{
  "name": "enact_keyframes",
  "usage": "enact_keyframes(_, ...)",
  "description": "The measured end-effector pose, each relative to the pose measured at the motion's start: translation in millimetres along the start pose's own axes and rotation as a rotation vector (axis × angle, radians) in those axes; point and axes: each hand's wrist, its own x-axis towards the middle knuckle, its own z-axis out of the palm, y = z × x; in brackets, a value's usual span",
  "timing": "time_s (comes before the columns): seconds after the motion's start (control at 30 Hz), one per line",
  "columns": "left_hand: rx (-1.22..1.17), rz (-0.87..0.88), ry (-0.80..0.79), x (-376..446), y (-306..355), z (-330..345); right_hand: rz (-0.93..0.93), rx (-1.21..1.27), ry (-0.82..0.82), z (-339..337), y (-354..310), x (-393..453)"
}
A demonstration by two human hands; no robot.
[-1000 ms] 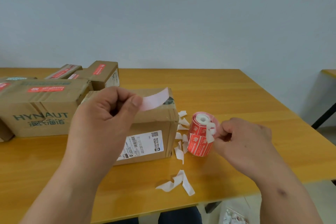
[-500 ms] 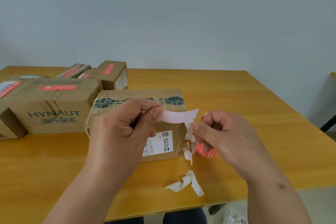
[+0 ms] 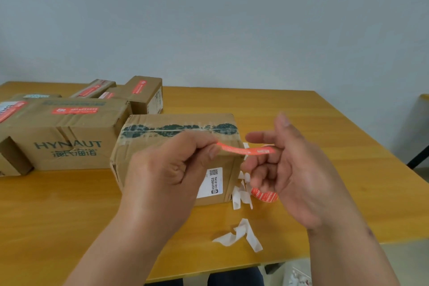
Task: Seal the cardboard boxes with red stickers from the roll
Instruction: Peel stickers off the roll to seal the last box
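You hold one red sticker (image 3: pixel 246 150) stretched nearly level in front of you, its printed red face turned up and its white lettering too small to read; your left hand (image 3: pixel 171 167) pinches its left end between thumb and curled fingers, while your right hand (image 3: pixel 294 169) is spread with the palm towards you and the sticker's right end lying against a fingertip, though you cannot tell whether it is pinched there or only stuck. The strip hangs just above the near top edge of the cardboard box (image 3: pixel 176 137) with the dark green printed tape along its seam, not touching it. Half a second ago the strip showed its pale pink underside and your right hand was curled close to it; now it is flipped red side up and that hand has opened and drawn right. The sticker roll (image 3: pixel 264 195) stands on the surface (image 3: pixel 69 211) just right of the box, mostly hidden behind your right hand, with white backing scraps (image 3: pixel 241 234) scattered beside and in front of it. Sealed boxes (image 3: pixel 69 132) crowd the back left. The surface's near edge runs just below the scraps, and bare wood lies open to the right of the roll and behind the box
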Motion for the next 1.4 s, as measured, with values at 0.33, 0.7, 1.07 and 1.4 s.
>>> enact_keyframes(0.33, -0.408, -0.266, -0.181, -5, 1, -10, -0.304, -0.22, -0.004, -1, 0, -8)
enact_keyframes(0.7, -0.721, -0.636, -0.248, 3, 8, -12, -0.45, -0.577, -0.1, 5, -3, -19)
enact_keyframes(1.07, -0.282, -0.476, -0.05, 4, 9, -22, -0.319, -0.476, 0.079, 13, 0, -3)
enact_keyframes(1.4, -0.149, -0.584, -0.17, 32, -6, -46, -0.377, -0.593, 0.026, 43, -12, 20)
